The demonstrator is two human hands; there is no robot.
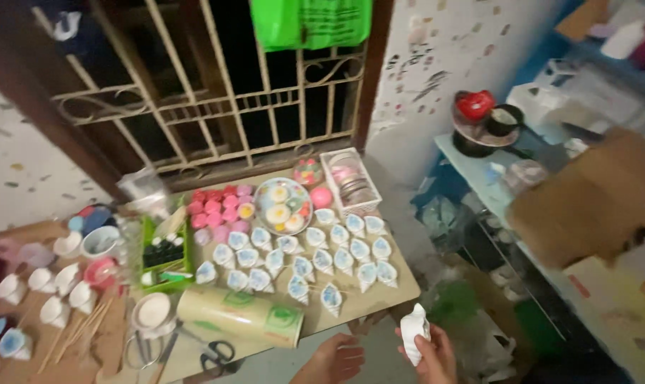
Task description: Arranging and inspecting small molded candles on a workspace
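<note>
Seen from the head camera, the right hand is wrapped around a small white shell-shaped figure, fingers closed about its lower half so the pointed top stands up above the thumb. The left hand sits just beside it, palm down with fingers loosely curled and nothing in it. The figure looks like unpainted plaster, so I judge it light, stiff and brittle, likely to chip at the thin tip; the broad lower body is the safer place to hold, which is where the fingers are. Just ahead of the hands is a low table carrying rows of painted blue-and-white shells. Ahead and left of the left hand lie a roll of clear film and scissors. Further ahead sit pink pieces and a round plate.
</note>
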